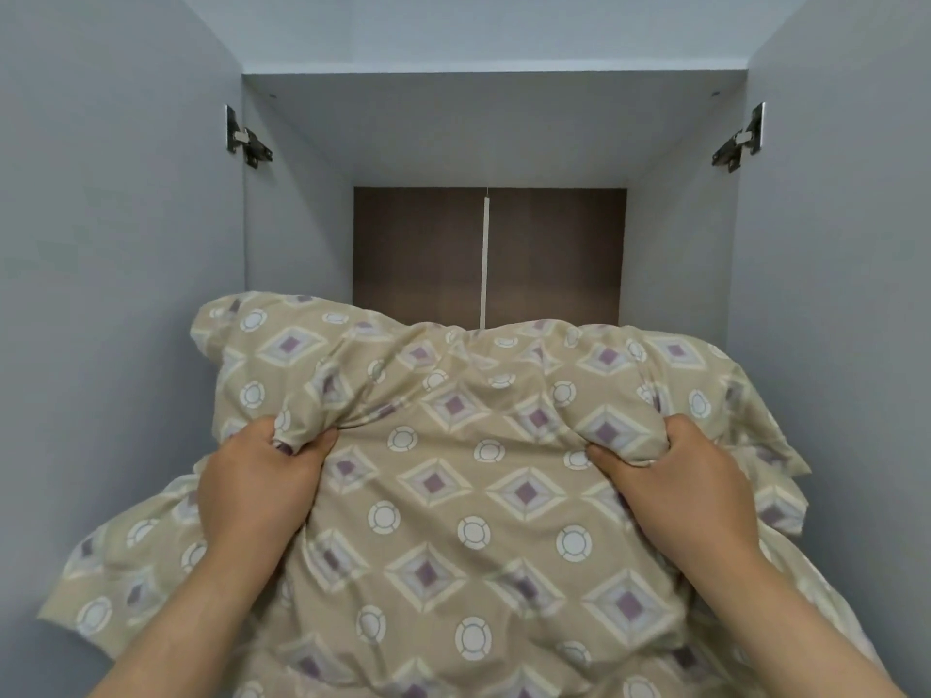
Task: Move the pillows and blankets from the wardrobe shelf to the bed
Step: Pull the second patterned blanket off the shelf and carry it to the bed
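Both bare forearms reached up from the lower corners of the frame. The left hand (pixel 259 478) and right hand (pixel 675 471) each gripped a bunched fold of the beige patterned pillow (pixel 453 496), fingers curled into the cloth, filling the lower half before the open wardrobe (pixel 297 219).

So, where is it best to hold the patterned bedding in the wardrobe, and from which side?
Come from the open front of the wardrobe. Grip a bunched fold near each side of the patterned bedding, as the left hand and right hand do: it is soft, wide and bulky, without a handle, so two grips likely steady it.
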Demonstrator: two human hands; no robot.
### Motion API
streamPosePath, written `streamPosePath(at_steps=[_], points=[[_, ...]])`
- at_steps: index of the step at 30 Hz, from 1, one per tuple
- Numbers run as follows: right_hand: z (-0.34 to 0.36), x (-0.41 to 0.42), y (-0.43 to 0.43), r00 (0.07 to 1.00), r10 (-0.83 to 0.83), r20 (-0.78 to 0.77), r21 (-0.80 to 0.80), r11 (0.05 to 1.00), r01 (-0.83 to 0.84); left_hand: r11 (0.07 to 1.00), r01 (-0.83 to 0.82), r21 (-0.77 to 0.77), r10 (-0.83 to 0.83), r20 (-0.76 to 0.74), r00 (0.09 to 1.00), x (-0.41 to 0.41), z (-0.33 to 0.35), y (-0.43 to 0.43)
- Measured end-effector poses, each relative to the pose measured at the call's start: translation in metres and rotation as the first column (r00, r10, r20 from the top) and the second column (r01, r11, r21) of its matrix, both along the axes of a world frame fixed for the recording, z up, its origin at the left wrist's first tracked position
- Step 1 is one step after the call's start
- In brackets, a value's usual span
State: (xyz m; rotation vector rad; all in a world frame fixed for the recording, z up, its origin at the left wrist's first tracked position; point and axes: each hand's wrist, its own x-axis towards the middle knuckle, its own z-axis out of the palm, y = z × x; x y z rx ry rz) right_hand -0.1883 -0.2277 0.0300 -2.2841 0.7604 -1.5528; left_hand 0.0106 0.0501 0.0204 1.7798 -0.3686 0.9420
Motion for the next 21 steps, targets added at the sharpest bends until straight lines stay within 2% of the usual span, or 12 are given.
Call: streamPosePath(at_steps=[9, 16, 21], points=[[-0.042, -0.031, 0.069, 0.987, -0.145, -0.070, 0.041, 0.988, 0.148, 0.990, 0.137, 0.015, -0.135, -0.104, 0.985, 0.009, -0.059, 0.028], [-0.058, -0.061, 0.127, 0.955, -0.292, -0.052, 0.069, 0.953, 0.296, 0.951, 0.308, -0.006, -0.308, -0.093, 0.947, 0.013, -0.078, 0.046], [-0.062, -0.113, 0.167, 0.906, -0.418, -0.066, 0.059, 0.905, 0.422, 0.900, 0.436, -0.017, -0.435, -0.101, 0.894, -0.013, -0.091, 0.045]])
